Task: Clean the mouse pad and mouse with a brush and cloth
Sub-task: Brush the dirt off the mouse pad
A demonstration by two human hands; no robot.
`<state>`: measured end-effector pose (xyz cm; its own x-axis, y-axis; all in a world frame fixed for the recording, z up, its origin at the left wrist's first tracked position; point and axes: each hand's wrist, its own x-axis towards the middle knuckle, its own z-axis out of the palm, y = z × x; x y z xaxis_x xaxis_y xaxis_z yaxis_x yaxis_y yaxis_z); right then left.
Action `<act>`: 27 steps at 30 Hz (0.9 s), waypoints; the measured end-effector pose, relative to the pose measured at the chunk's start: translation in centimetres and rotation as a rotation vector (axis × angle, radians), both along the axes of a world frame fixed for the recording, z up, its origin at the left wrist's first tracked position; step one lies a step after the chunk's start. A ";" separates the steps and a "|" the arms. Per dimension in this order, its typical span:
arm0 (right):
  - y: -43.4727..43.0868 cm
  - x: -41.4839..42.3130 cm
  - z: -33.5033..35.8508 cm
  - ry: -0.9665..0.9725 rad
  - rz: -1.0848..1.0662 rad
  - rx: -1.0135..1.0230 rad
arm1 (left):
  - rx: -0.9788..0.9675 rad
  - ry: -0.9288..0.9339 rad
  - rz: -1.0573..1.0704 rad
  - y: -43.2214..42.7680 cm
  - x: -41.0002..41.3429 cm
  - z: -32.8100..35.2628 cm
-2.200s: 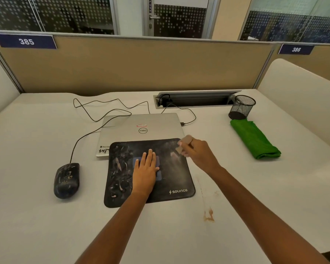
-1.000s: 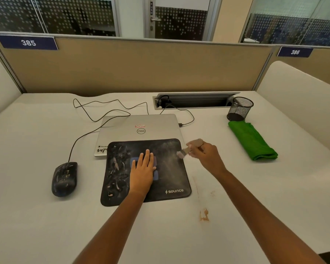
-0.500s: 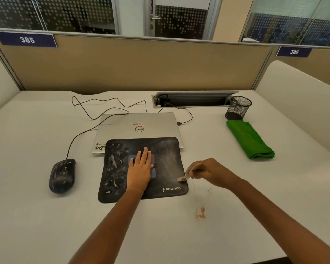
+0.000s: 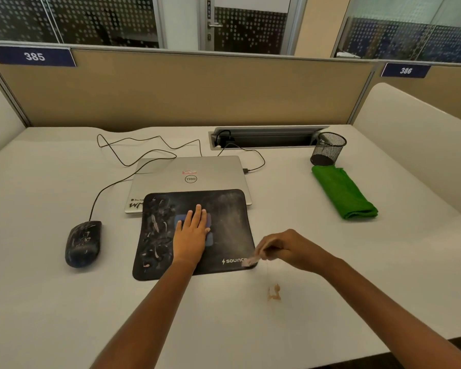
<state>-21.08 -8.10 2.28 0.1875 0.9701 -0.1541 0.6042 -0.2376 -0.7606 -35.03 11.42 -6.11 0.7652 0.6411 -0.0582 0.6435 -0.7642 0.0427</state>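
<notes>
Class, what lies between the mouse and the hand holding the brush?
Head view: the mouse pad lies between the mouse and the right hand gripping the brush; the left hand rests flat on it.

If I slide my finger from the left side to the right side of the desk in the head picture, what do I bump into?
First the mouse → mouse pad, with the left hand pressing flat on it → right hand pinching the brush at the pad's near right corner → green cloth.
</notes>
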 end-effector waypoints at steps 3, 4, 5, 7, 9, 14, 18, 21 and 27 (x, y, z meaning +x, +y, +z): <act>-1.1 0.9 0.9 0.108 -0.066 0.018 | 0.002 0.015 0.010 -0.1 0.1 0.2; -1.0 1.1 0.9 0.132 -0.111 0.062 | -0.003 0.021 0.016 -0.3 0.1 0.3; -0.8 1.2 0.8 0.155 -0.158 0.117 | -0.015 0.025 0.026 -0.6 0.3 0.4; -0.1 0.7 0.5 0.149 -0.219 0.204 | -0.057 0.011 0.051 -1.5 0.5 0.5; 0.4 0.2 -0.2 0.055 -0.217 0.229 | -0.099 -0.008 0.054 -2.8 0.6 0.4; -0.7 0.0 -1.1 0.055 -0.182 0.150 | -0.106 0.003 0.044 -5.7 -0.1 -0.7; -2.9 0.8 -0.9 0.209 -0.323 0.176 | -0.074 0.015 0.064 -6.4 -0.3 -0.9; -4.2 0.7 -1.1 0.257 -0.492 0.306 | -0.064 0.018 0.081 -6.7 -0.1 -1.0; -4.9 0.1 -2.8 0.237 -0.593 0.317 | -0.051 0.016 0.120 -7.1 0.1 -1.1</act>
